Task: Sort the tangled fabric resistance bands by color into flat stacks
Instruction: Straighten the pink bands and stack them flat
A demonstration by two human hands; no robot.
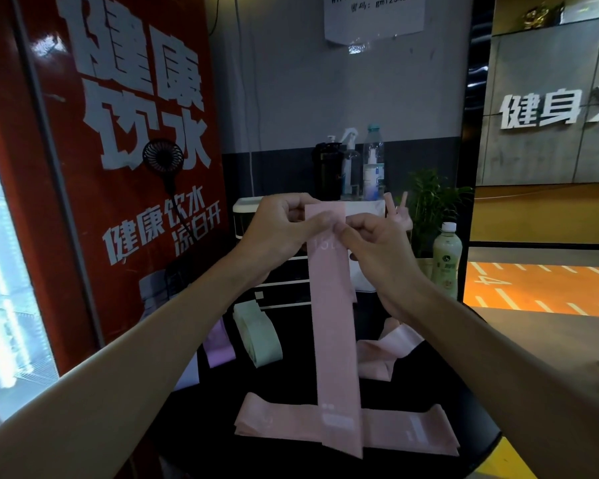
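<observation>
Left hand and right hand pinch a hanging pink band's top edge above a flat pink stack on a black table.

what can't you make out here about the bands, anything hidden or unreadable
Head view only:
1. Print on the held pink band: blurred, and partly covered by fingers of the right hand.
2. Number of bands in the flat pink stack: the held pink band hangs across its middle.
3. Purple band: partly behind the left forearm.
4. Loose pink bands at right: count unclear, since the right forearm and the held pink band overlap them.
</observation>
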